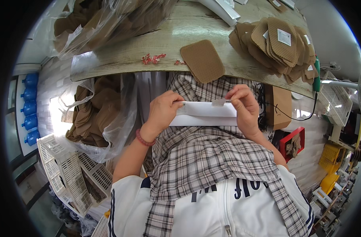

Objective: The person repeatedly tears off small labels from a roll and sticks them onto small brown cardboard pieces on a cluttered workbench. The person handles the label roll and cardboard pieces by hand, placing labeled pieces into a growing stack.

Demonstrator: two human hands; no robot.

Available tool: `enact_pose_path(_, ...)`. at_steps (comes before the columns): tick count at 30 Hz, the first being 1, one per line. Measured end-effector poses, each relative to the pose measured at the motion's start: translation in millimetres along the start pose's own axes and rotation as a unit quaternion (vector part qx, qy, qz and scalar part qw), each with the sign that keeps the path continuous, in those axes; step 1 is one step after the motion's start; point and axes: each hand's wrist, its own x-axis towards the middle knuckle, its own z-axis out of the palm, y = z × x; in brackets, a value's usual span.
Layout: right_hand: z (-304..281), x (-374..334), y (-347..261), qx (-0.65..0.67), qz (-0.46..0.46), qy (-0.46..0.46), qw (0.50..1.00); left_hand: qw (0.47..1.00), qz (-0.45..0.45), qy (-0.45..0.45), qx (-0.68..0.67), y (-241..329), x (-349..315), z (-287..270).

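Head view: we find a white strip (206, 110) held roughly level above the plaid apron (212, 162), with one hand at each end. At nine o'clock of the strip, the left hand (162, 110) pinches the left end between thumb and fingers. At three o'clock, the right hand (245, 108) has its thumb and forefinger pressed together on a small greyish piece (218, 102), which overlaps the strip's upper edge. We cannot tell whether the piece is stuck there, or whether this grip also bears on the strip.

At twelve o'clock, a brown pad (204, 61) overhangs the near edge of the worktop (121, 63). Between one and two o'clock lies a pile of brown pads (273, 43), some bearing white labels. Red scraps (152, 59) lie between ten and eleven.

In our judgement, the step in hand is the handling of the greyish piece at the strip's edge. We advise keeping the left end firm and the strip taut, holding the piece by its margin, and drawing it slowly at a low angle; a hasty pull could crease or tear it.
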Motion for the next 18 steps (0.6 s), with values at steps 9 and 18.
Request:
enact_pose_path(9, -17.5, 142.6, 19.2, -0.212, 0.114, -0.095, 0.966, 0.956, 0.257, 0.051, 0.13, 25.1, 34.1, 3.0)
enact_pose_path(18, -11.0, 166.3, 32.0, -0.293, 0.162, -0.175, 0.926, 0.96, 0.257, 0.026, 0.112, 15.4, 45.8, 5.5)
